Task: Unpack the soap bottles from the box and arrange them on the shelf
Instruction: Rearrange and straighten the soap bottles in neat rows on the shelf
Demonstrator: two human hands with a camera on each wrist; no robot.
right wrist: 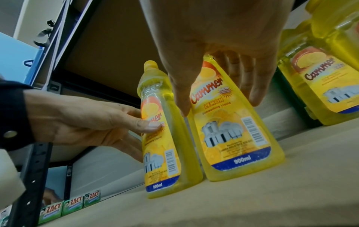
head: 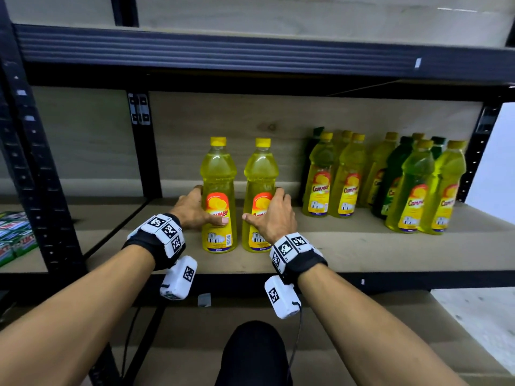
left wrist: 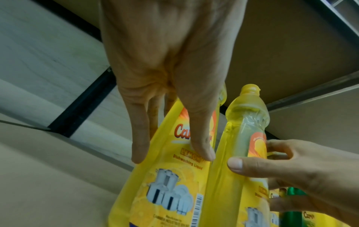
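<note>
Two yellow lemon dish-soap bottles stand upright side by side on the wooden shelf board [head: 348, 246]. My left hand [head: 192, 208] grips the left bottle [head: 218, 174], thumb across its label and fingers behind it. My right hand [head: 274, 215] grips the right bottle [head: 260, 174] the same way. In the left wrist view my left hand [left wrist: 165, 76] covers the left bottle [left wrist: 174, 184] and the right bottle [left wrist: 246, 122] stands beside it. The right wrist view shows both bases flat on the board: right bottle [right wrist: 233, 130], left bottle [right wrist: 165, 153].
A cluster of several yellow and green soap bottles [head: 390, 185] fills the shelf's right end. Green Zact boxes [head: 14, 235] lie in the bay to the left, past a black upright [head: 145, 151]. The upper shelf beam [head: 250, 48] hangs close above the caps.
</note>
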